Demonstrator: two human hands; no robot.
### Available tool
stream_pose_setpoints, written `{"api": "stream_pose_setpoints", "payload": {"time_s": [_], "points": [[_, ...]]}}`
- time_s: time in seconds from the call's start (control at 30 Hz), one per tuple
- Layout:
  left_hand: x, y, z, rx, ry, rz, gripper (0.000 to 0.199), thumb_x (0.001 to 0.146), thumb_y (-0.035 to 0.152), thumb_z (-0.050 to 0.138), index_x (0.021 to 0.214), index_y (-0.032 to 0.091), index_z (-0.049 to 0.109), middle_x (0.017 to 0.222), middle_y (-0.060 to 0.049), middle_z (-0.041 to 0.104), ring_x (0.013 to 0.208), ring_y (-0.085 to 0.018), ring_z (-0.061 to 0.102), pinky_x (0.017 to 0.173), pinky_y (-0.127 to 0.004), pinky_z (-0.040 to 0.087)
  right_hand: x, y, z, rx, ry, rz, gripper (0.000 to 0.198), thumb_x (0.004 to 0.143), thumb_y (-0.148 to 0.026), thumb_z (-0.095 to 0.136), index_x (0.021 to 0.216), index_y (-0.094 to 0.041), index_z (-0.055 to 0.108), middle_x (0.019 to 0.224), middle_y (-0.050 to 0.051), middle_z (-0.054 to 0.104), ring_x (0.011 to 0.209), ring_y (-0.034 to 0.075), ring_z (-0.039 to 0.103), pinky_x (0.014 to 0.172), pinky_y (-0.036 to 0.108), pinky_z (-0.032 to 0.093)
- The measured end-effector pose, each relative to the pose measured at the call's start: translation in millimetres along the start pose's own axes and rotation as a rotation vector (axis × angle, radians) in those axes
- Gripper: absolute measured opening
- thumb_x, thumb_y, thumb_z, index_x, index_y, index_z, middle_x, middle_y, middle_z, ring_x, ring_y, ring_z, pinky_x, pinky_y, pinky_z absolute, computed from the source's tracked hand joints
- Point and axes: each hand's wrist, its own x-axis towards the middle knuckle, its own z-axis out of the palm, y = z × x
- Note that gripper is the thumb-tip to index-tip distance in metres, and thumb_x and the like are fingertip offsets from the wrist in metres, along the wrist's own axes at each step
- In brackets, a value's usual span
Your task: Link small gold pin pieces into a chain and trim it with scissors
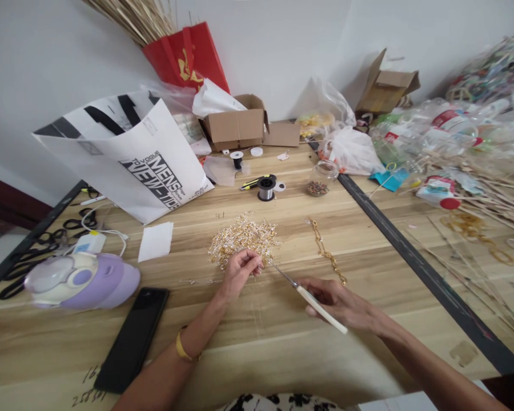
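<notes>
My left hand (240, 273) is closed in a pinch at the near edge of a pile of small gold and silver beads or jewellery findings (248, 234). What sits between its fingertips is too small to make out. To its right, my right hand (336, 302) is closed around a slim tool with a cream handle (323, 311) and a long thin metal tip. That tip points at the left fingertips; whether it touches them I cannot tell. A thin beaded strand (197, 281) lies left of my left hand. Beyond my right hand rests a gold chain (324, 251).
A black phone (132, 339) and a purple-and-white bottle (85, 282) lie at left. Behind the pile stand a wire spool (266, 188) and a jar (321, 180). A white bag (132, 160), cardboard box (235, 125) and plastic bottles (449, 128) line the back.
</notes>
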Motion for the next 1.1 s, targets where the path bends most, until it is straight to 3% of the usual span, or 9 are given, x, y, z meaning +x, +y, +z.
{"api": "stream_pose_setpoints", "payload": {"time_s": [0.2, 0.37, 0.53, 0.63, 0.87, 1.1], "points": [[-0.8, -0.6, 0.2, 0.002, -0.005, 0.030, 0.021, 0.070, 0.032, 0.066, 0.065, 0.013, 0.058, 0.060, 0.000, 0.060, 0.054, -0.009, 0.053, 0.054, -0.021, 0.044, 5.6, -0.9, 2.9, 0.097, -0.030, -0.029, 0.051, 0.083, -0.044, 0.056, 0.123, -0.013, 0.051, 0.062, -0.004, 0.044, 0.050, 0.007, 0.037, 0.043, 0.018, 0.030], [0.9, -4.0, -1.2, -0.009, 0.001, 0.038, 0.020, 0.071, 0.030, 0.065, 0.065, 0.013, 0.058, 0.061, 0.000, 0.059, 0.054, -0.009, 0.052, 0.054, -0.021, 0.043, -4.6, -10.9, -15.8, -0.116, -0.005, -0.025, 0.040, 0.078, -0.035, 0.063, 0.114, -0.017, 0.059, 0.068, -0.002, 0.053, 0.055, 0.008, 0.045, 0.049, 0.018, 0.036], [-0.8, -2.8, 0.9, -0.001, -0.016, 0.013, 0.020, 0.069, 0.031, 0.067, 0.065, 0.013, 0.058, 0.061, 0.000, 0.059, 0.054, -0.009, 0.052, 0.054, -0.020, 0.044, 0.2, -15.6, -25.1, -0.260, 0.296, -0.174, 0.028, 0.078, -0.026, 0.060, 0.105, -0.016, 0.061, 0.091, 0.005, 0.063, 0.072, 0.014, 0.056, 0.063, 0.022, 0.045], [-2.3, -0.9, 3.0, 0.021, -0.029, 0.007, 0.022, 0.068, 0.032, 0.069, 0.064, 0.013, 0.058, 0.058, 0.001, 0.057, 0.054, -0.009, 0.051, 0.054, -0.020, 0.043, 19.1, -14.5, -19.5, -0.250, 0.372, -0.305, 0.023, 0.080, -0.025, 0.057, 0.101, -0.015, 0.060, 0.095, 0.007, 0.063, 0.080, 0.016, 0.059, 0.068, 0.024, 0.046], [-3.5, -0.3, 3.7, 0.057, -0.088, -0.003, 0.025, 0.068, 0.036, 0.068, 0.066, 0.013, 0.058, 0.057, 0.001, 0.057, 0.053, -0.009, 0.051, 0.054, -0.020, 0.042, 67.6, -11.9, -4.8, -0.124, 0.315, -0.400, 0.034, 0.081, -0.022, 0.054, 0.114, -0.018, 0.056, 0.095, 0.007, 0.064, 0.089, 0.020, 0.060, 0.076, 0.028, 0.047], [-2.2, -1.1, 2.5, 0.087, -0.101, 0.008, 0.025, 0.069, 0.036, 0.068, 0.067, 0.013, 0.058, 0.057, 0.001, 0.056, 0.053, -0.009, 0.049, 0.053, -0.020, 0.040, 85.8, -1.4, 0.6, -0.068, 0.244, -0.341, 0.033, 0.077, -0.031, 0.062, 0.107, -0.016, 0.057, 0.077, 0.003, 0.063, 0.072, 0.015, 0.057, 0.065, 0.024, 0.045]]}}
